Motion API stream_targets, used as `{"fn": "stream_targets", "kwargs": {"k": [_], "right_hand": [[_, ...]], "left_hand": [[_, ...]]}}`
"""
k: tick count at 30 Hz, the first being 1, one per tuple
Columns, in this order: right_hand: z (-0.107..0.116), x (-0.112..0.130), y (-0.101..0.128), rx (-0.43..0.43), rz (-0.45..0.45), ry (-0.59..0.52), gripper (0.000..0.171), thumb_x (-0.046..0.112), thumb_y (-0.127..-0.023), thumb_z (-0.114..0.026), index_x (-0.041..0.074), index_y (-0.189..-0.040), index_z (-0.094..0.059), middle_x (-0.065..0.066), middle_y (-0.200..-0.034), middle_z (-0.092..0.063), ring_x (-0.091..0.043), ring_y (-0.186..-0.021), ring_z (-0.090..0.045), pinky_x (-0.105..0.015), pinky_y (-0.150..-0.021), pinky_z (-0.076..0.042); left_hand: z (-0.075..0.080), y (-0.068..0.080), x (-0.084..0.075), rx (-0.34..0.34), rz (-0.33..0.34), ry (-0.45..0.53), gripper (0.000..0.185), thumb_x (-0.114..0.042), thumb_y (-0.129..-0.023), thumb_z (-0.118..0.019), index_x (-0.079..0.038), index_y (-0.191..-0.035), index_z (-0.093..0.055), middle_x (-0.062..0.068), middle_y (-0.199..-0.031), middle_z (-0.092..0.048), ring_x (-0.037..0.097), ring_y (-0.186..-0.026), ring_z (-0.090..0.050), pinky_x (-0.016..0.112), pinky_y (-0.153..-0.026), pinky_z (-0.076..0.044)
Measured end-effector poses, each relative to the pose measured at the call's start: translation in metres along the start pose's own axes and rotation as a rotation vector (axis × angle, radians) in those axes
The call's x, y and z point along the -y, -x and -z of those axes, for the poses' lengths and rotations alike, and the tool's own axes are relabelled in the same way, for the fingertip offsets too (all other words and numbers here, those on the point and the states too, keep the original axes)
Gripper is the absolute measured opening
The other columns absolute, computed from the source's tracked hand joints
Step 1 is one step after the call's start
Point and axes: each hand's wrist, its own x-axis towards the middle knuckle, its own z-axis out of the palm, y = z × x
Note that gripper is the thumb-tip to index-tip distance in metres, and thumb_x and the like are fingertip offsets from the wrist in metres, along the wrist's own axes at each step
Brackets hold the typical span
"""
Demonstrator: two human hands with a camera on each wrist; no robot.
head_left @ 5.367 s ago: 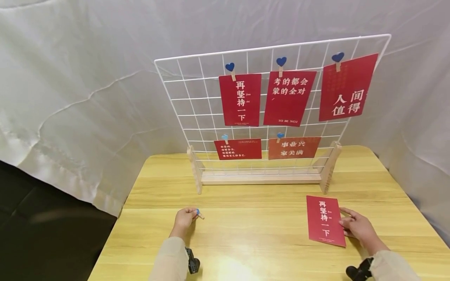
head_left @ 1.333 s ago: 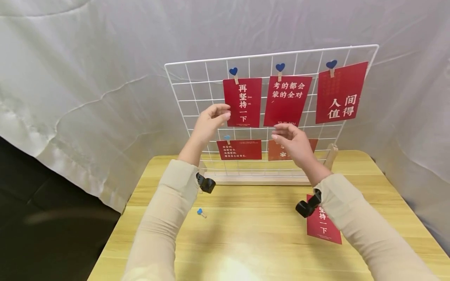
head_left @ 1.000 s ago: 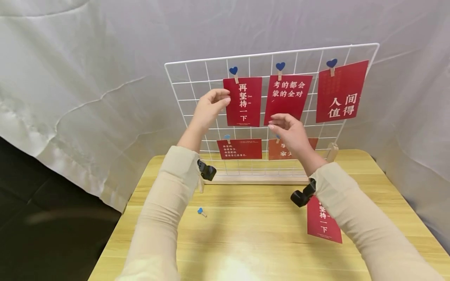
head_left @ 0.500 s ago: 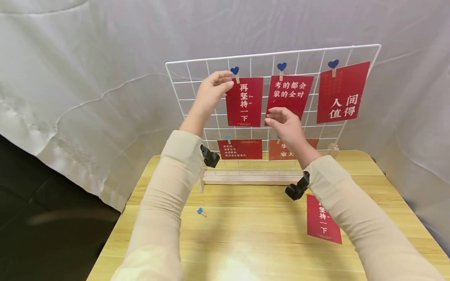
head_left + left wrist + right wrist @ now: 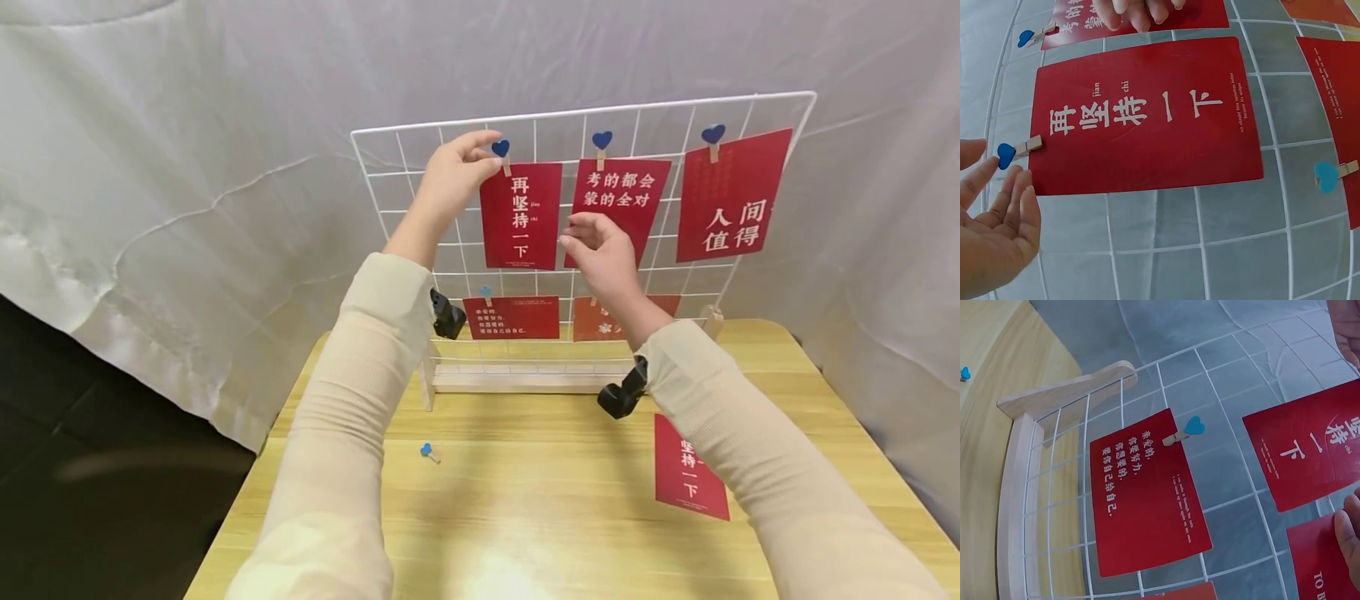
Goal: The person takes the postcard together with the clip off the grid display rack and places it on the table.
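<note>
Left hand (image 5: 450,179) is raised to the white wire grid (image 5: 420,167), fingertips at the blue heart clip (image 5: 500,148) that holds the top-left red card (image 5: 521,216). In the left wrist view the fingers look loosely extended beside the clip, touching or nearly so; no firm pinch seen. Right hand (image 5: 600,254) is relaxed, holding nothing, fingers at the card's right edge and the lower part of the middle card (image 5: 617,204).

Risks, as judged:
- Clip squeezed with the card unsupported: card drops behind the wooden base (image 5: 525,383).
- Clip is small; it may slip and fall to the bench (image 5: 525,500).
- Pulling on the grid could tip the stand forward.
- Right hand may knock the neighbouring card askew.
</note>
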Motion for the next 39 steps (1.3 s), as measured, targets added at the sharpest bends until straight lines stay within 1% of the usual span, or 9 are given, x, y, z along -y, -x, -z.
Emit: {"fn": "stream_targets", "kwargs": {"k": [5,7,13,16,19,23,27,33,39], "right_hand": [[-0.006,0.006,-0.001,-0.033,0.028,-0.004,0.034,0.014,-0.083,-0.057,0.005,-0.116,-0.05,-0.011,-0.104,-0.055,-0.018,-0.092,-0.05,-0.025,-0.073,-0.044],[-0.008,0.008,-0.002,-0.036,0.039,-0.007,0.035,0.013,-0.083,-0.057,0.006,-0.118,-0.05,-0.011,-0.103,-0.055,-0.018,-0.092,-0.05,-0.024,-0.072,-0.044],[-0.011,0.01,-0.005,-0.038,0.008,0.024,0.042,0.015,-0.085,-0.055,0.013,-0.125,-0.045,-0.008,-0.107,-0.054,-0.016,-0.096,-0.05,-0.023,-0.072,-0.045],[-0.013,0.011,-0.006,-0.047,-0.01,0.037,0.043,0.014,-0.084,-0.055,0.014,-0.126,-0.045,-0.008,-0.108,-0.055,-0.016,-0.097,-0.05,-0.023,-0.073,-0.045],[-0.014,0.012,-0.006,-0.059,-0.022,0.046,0.043,0.013,-0.084,-0.056,0.015,-0.126,-0.046,-0.008,-0.107,-0.055,-0.016,-0.096,-0.05,-0.022,-0.068,-0.044],[-0.017,0.011,-0.007,-0.087,-0.022,0.047,0.041,0.014,-0.084,-0.056,0.015,-0.124,-0.048,-0.009,-0.104,-0.056,-0.016,-0.093,-0.051,-0.02,-0.062,-0.044],[-0.019,0.01,-0.007,-0.116,-0.005,0.03,0.039,0.011,-0.083,-0.057,0.014,-0.121,-0.051,-0.01,-0.099,-0.056,-0.017,-0.09,-0.052,-0.02,-0.062,-0.045],[-0.02,0.007,-0.006,-0.137,0.021,-0.031,0.037,0.006,-0.082,-0.057,0.012,-0.119,-0.052,-0.008,-0.091,-0.053,-0.017,-0.085,-0.051,-0.021,-0.065,-0.045],[-0.022,0.004,-0.005,-0.137,0.016,-0.1,0.039,0.002,-0.08,-0.058,0.011,-0.118,-0.052,-0.005,-0.087,-0.051,-0.016,-0.082,-0.05,-0.021,-0.068,-0.046]], "left_hand": [[-0.001,-0.001,-0.009,0.024,0.051,-0.14,0.042,-0.024,-0.086,-0.051,-0.024,-0.128,-0.042,0.001,-0.117,-0.05,0.013,-0.102,-0.045,0.025,-0.083,-0.039],[-0.001,-0.001,-0.012,0.024,0.063,-0.194,0.043,-0.025,-0.086,-0.05,-0.024,-0.128,-0.042,0.0,-0.12,-0.048,0.012,-0.104,-0.044,0.025,-0.084,-0.038],[-0.001,-0.005,-0.017,0.008,0.065,-0.319,0.039,-0.027,-0.087,-0.048,-0.021,-0.126,-0.045,-0.001,-0.12,-0.05,0.012,-0.102,-0.046,0.023,-0.083,-0.039],[-0.003,-0.008,-0.017,-0.021,0.051,-0.361,0.035,-0.027,-0.088,-0.049,-0.02,-0.122,-0.049,0.0,-0.116,-0.053,0.012,-0.099,-0.048,0.022,-0.081,-0.039],[-0.006,-0.011,-0.016,-0.072,0.033,-0.411,0.032,-0.027,-0.088,-0.049,-0.02,-0.118,-0.053,0.0,-0.111,-0.056,0.012,-0.095,-0.049,0.021,-0.079,-0.04],[-0.01,-0.012,-0.015,-0.138,-0.026,-0.491,0.026,-0.026,-0.088,-0.048,-0.017,-0.112,-0.057,0.0,-0.1,-0.059,0.012,-0.089,-0.049,0.02,-0.076,-0.039],[-0.011,-0.013,-0.012,-0.167,-0.067,-0.502,0.023,-0.025,-0.088,-0.049,-0.015,-0.106,-0.06,-0.002,-0.093,-0.061,0.01,-0.084,-0.049,0.019,-0.074,-0.037],[-0.014,-0.013,-0.01,-0.182,-0.077,-0.455,0.02,-0.022,-0.087,-0.051,-0.013,-0.102,-0.061,-0.002,-0.093,-0.062,0.008,-0.083,-0.051,0.017,-0.073,-0.037],[-0.016,-0.012,-0.01,-0.2,-0.081,-0.43,0.019,-0.021,-0.086,-0.052,-0.012,-0.1,-0.062,-0.001,-0.093,-0.062,0.009,-0.083,-0.051,0.017,-0.072,-0.038]]}}
